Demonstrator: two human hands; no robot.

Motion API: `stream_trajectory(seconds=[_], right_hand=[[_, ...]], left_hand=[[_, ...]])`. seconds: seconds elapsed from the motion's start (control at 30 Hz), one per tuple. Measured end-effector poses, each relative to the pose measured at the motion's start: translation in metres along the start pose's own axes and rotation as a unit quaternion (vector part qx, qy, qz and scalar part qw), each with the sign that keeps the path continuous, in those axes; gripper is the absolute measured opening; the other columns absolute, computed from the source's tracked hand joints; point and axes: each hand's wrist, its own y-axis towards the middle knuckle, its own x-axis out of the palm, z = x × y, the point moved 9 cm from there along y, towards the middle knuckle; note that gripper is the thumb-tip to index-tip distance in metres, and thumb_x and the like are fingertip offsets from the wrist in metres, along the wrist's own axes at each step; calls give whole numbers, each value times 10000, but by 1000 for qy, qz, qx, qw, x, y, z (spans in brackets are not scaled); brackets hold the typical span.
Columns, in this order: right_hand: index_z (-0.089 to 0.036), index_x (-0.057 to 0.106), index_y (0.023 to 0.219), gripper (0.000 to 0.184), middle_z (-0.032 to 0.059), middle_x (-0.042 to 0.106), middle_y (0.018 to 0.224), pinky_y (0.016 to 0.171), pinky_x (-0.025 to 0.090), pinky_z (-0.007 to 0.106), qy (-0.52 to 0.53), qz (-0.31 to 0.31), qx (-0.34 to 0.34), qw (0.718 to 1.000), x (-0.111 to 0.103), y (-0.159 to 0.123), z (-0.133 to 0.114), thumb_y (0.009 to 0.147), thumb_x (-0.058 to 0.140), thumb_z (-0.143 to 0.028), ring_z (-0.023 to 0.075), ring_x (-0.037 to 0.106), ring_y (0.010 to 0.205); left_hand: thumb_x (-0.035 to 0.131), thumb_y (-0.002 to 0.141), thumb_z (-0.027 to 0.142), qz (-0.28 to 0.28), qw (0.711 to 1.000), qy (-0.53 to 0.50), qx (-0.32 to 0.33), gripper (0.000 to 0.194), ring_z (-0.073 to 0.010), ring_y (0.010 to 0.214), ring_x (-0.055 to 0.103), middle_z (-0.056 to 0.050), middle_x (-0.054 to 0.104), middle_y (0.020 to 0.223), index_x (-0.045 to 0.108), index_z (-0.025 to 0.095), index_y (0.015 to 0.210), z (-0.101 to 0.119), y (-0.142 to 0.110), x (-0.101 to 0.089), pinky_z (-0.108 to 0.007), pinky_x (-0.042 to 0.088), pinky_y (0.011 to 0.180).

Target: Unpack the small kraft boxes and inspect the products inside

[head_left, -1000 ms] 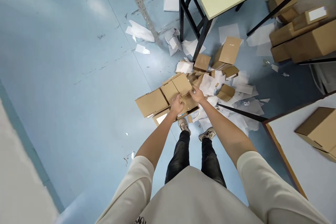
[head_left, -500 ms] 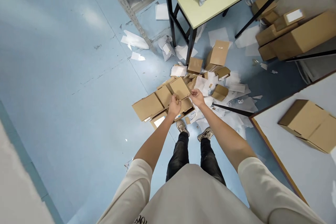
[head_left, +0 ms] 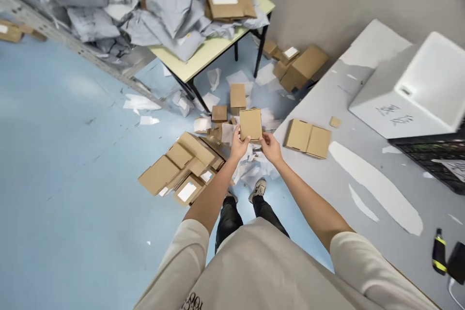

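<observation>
Held up in front of me is a small closed cardboard box, its lid facing me. My left hand grips its lower left corner with the thumb on the front. At the lower right corner, my right hand pinches the same box. Below and to the left, a group of brown cardboard boxes lies on the blue floor, some with white labels. Two closed cardboard boxes sit side by side on the grey table to my right.
The grey table runs along my right, bearing a white bin, a black crate and a black-and-yellow cutter. Ahead, a yellow-topped table carries grey mailing bags. Scrap paper and loose boxes litter the floor.
The small box has been lifted off the floor group and now is held in both hands, further right. My view has turned right, bringing more of the grey table into sight.
</observation>
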Motion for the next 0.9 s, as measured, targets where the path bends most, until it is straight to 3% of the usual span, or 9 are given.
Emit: stream_trajectory(seconds=[0.17,0.3,0.37,0.53,0.8,0.9], right_hand=[[-199,656,1191,379,137,605,1256,1074,409,473,-133,55,-58,988,-124,-20,11,901,495,-382,278,546,1196],[-221,627,1239,410,157,430,1469,1083,311,623,-229,159,25,960,-212,-47,63,883,488,-369,365,368,1367],[-229,579,1313,480,168,325,1544,1055,300,673,-251,176,78,949,-241,-59,93,861,512,-376,405,314,1391],[-237,489,1424,596,180,250,1581,1023,315,698,-269,156,118,943,-279,-70,137,842,525,-366,442,264,1398],[-260,525,1411,560,143,331,1525,1012,407,571,-306,129,155,930,-302,-74,150,855,518,-324,397,380,1312],[-216,495,1414,588,161,368,1495,1022,424,529,-255,175,182,933,-312,-73,158,836,517,-321,370,419,1304]], left_hand=[[694,811,267,-36,998,56,9,767,-257,1259,551,-143,547,1337,347,201,1492,41,-9,87,-429,413,1119],[647,804,222,-62,988,138,-12,691,-299,1280,533,-161,555,1339,407,193,1451,49,-22,136,-486,378,1129],[648,782,202,-68,983,170,-13,671,-317,1310,508,-159,571,1331,444,199,1422,55,-24,152,-499,351,1140],[688,710,202,-108,972,206,44,778,-329,1303,500,-168,578,1324,412,164,1436,79,-15,190,-488,352,1138],[630,775,161,-172,920,348,45,799,-332,1392,397,-134,426,1516,326,244,1509,114,21,233,-498,336,1147],[605,782,143,-158,903,384,111,757,-366,1458,277,-142,325,1580,359,221,1494,141,19,248,-551,280,1160]])
